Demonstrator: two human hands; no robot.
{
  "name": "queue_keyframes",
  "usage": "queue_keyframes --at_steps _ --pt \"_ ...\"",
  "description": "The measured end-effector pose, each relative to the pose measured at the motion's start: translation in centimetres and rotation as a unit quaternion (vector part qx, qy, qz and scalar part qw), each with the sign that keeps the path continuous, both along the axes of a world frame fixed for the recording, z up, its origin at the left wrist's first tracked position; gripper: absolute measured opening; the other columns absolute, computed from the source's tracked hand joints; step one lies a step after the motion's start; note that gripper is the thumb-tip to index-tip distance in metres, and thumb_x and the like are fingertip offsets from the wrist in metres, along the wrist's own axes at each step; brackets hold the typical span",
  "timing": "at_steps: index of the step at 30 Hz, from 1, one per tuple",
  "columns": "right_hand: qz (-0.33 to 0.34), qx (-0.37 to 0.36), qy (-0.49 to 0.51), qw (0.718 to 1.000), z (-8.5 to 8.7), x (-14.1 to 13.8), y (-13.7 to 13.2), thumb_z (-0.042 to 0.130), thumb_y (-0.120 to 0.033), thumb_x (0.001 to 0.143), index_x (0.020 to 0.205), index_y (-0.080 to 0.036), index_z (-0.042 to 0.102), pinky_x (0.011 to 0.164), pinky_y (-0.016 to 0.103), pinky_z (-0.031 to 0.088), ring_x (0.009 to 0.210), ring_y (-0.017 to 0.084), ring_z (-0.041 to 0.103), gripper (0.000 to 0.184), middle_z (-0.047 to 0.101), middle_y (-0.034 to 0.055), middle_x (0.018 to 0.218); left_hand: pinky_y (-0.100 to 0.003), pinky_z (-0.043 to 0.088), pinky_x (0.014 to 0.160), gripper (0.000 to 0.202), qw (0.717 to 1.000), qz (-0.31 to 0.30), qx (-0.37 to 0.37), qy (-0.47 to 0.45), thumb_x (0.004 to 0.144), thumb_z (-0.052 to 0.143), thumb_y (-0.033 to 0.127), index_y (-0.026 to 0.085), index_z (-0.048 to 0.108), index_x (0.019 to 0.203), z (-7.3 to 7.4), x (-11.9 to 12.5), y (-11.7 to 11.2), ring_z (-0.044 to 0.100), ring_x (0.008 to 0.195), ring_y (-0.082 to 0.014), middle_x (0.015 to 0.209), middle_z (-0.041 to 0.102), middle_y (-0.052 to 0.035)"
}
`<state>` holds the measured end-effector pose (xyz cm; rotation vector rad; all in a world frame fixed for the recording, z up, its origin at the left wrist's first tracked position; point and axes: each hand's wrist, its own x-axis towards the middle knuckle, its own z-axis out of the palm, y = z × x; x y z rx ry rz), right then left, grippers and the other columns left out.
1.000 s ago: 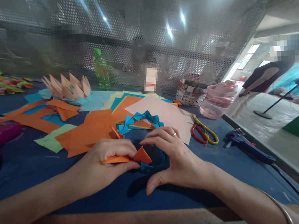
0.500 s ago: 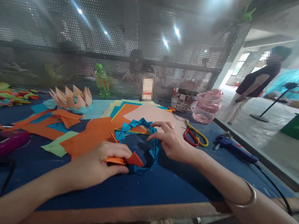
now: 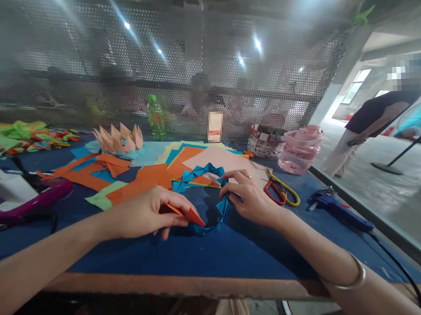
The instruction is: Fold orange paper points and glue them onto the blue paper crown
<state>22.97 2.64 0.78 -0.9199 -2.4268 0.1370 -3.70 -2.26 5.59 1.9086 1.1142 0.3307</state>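
A ring of folded blue paper pieces [image 3: 204, 173] lies on the dark blue table [image 3: 218, 251] in front of me. My left hand [image 3: 150, 212] pinches a folded orange paper piece [image 3: 187, 215] at the ring's near left side. My right hand [image 3: 246, 195] grips the ring's right side with bent fingers; a ring and a metal bangle show on that arm.
Orange, green and pink paper sheets [image 3: 141, 180] cover the table's middle. Red-and-yellow scissors [image 3: 281, 191], a blue glue gun [image 3: 340, 207], a pink jar [image 3: 300, 153], a woven basket [image 3: 266, 140], a green bottle [image 3: 155, 115] and folded peach crowns [image 3: 119, 136] stand about. A person [image 3: 367, 126] stands at right.
My right hand has moved from over the ring's near side to its right edge. My left hand has tilted the orange piece up. The view has shifted slightly.
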Motion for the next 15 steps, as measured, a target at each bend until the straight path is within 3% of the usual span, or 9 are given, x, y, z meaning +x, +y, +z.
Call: queue_keyframes --at_steps 3,8,15 --pt "-0.009 0.014 0.009 1.0 0.1 0.0 0.1 0.051 -0.004 0.087 0.092 -0.021 0.071 0.096 0.049 0.042 0.115 0.028 0.047 0.026 0.057 0.0105 0.119 -0.016 0.048 0.046 0.021 1.0 -0.008 -0.025 -0.016 0.088 0.059 0.034 0.025 0.078 0.092 -0.1 0.1 0.6 0.066 0.052 -0.0103 0.094 0.077 -0.0047" --pt "-0.018 0.056 0.018 0.998 0.0 0.1 0.4 0.052 -0.006 0.087 0.094 -0.023 0.072 0.094 0.046 0.044 0.112 0.027 0.048 0.027 0.06 0.009 0.116 -0.025 0.058 0.067 0.02 0.999 -0.026 -0.026 -0.013 0.085 0.064 0.035 0.022 0.079 0.084 0.2 0.4 1.7 0.073 0.071 -0.0187 0.083 0.078 -0.0057" --pt "-0.058 0.105 0.049 0.992 0.4 0.5 0.8 0.053 -0.005 0.086 0.097 -0.021 0.073 0.091 0.043 0.045 0.105 0.027 0.052 0.028 0.065 0.009 0.108 -0.025 0.057 0.074 0.017 0.999 -0.047 -0.009 -0.012 0.084 0.064 0.03 0.026 0.079 0.09 2.3 0.3 3.2 0.074 0.082 -0.0194 0.089 0.079 -0.0042"
